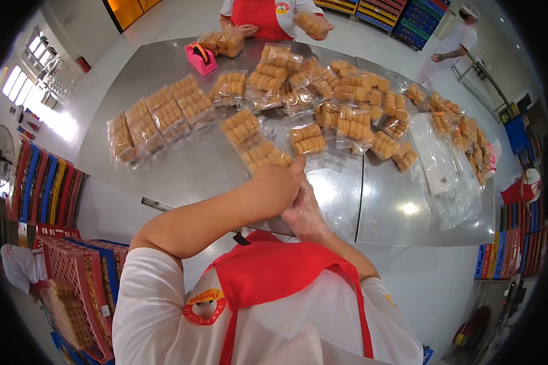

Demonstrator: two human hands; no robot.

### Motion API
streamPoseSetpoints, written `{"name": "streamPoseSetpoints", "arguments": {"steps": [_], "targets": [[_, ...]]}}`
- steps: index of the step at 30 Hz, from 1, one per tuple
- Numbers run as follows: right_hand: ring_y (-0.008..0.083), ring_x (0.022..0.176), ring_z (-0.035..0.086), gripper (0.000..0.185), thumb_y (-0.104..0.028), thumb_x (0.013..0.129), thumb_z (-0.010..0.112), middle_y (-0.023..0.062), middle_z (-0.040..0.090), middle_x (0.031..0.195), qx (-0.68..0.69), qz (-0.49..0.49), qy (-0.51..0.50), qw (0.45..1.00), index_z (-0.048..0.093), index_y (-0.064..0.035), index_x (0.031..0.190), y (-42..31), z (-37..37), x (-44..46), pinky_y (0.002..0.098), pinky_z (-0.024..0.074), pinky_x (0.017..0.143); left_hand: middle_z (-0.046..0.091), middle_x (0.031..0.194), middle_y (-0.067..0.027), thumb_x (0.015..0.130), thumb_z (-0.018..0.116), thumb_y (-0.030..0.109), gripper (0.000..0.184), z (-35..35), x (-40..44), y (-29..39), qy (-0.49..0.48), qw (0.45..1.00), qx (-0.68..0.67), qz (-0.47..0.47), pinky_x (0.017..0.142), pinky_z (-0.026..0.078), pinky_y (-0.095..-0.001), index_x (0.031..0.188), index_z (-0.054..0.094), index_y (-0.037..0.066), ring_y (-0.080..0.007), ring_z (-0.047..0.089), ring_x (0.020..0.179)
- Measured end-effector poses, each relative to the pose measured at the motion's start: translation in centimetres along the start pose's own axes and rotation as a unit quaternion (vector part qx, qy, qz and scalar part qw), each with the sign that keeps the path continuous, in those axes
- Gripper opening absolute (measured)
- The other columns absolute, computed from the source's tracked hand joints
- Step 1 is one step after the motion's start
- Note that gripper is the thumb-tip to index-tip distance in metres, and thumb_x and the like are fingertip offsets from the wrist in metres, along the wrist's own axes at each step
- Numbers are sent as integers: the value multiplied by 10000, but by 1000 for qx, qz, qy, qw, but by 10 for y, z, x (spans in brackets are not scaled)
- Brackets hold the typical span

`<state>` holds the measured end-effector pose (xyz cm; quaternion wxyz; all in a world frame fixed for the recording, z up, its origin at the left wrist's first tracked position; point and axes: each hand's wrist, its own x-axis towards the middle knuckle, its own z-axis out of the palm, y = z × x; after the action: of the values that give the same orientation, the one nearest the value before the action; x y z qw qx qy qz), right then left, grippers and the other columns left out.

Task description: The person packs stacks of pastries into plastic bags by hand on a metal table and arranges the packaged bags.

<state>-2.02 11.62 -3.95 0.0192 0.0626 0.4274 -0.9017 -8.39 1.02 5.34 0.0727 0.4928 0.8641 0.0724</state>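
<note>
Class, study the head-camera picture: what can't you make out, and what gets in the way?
1. Head view: whether anything is between the left hand and right hand; the hands themselves block it.
2. Head view: the head of the person opposite; cut off by the top edge.
3. Head view: how many biscuits are in that person's raised pack; blurred.
4. Head view: lettering on the apron badge; too small.

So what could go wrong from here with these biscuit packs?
The piled packs could slide, as they lie unevenly on one another. The nearest pack, right by the left hand, might get knocked. The clear plastic lies near the edge of the table and could slip off.
</note>
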Motion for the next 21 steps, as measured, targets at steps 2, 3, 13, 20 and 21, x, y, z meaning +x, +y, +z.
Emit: {"name": "streamPoseSetpoints", "arguments": {"steps": [2, 3, 13, 20, 21], "targets": [[186, 1188, 560, 418, -49, 959, 525, 77, 555, 1281, 147, 48, 1, 988, 438, -43, 1368, -4, 2, 5, 325, 504, 979, 459, 1436, -228, 785, 641, 140, 415, -1, 0, 0, -3, 1000, 5, -2, 623, 565, -382, 1142, 620, -69, -310, 698, 711], [199, 1186, 562, 414, -100, 972, 528, 82, 551, 1283, 151, 46, 2, 988, 432, -52, 1372, -7, 5, 5, 342, 510, 978, 457, 1437, -228, 784, 641, 139, 414, -2, 1, 1, -1, 1000, 5, -3, 624, 566, -382, 1139, 620, -72, -310, 698, 711], [235, 1154, 573, 595, -259, 874, 699, 120, 568, 1255, -244, -66, -2, 967, 430, -45, 1360, -33, 23, -11, 374, 497, 963, 442, 1435, -252, 804, 619, 119, 440, -6, 0, 6, -1, 1000, -25, -11, 644, 567, -409, 1171, 576, -119, -333, 695, 743], [218, 1184, 553, 575, -242, 927, 624, 104, 536, 1299, -382, -88, -30, 920, 370, -60, 1410, -9, 7, -13, 354, 485, 972, 494, 1385, -255, 797, 606, 98, 460, 6, 2, 19, 20, 997, -66, -38, 642, 557, -434, 1202, 558, -117, -338, 690, 728], [213, 1189, 550, 557, -238, 948, 597, 98, 527, 1310, -362, -70, -36, 929, 356, -67, 1421, -6, 5, -13, 352, 486, 974, 505, 1375, -251, 792, 607, 95, 464, 12, 2, 20, 19, 997, -63, -46, 637, 556, -431, 1203, 559, -112, -332, 690, 721]]}}
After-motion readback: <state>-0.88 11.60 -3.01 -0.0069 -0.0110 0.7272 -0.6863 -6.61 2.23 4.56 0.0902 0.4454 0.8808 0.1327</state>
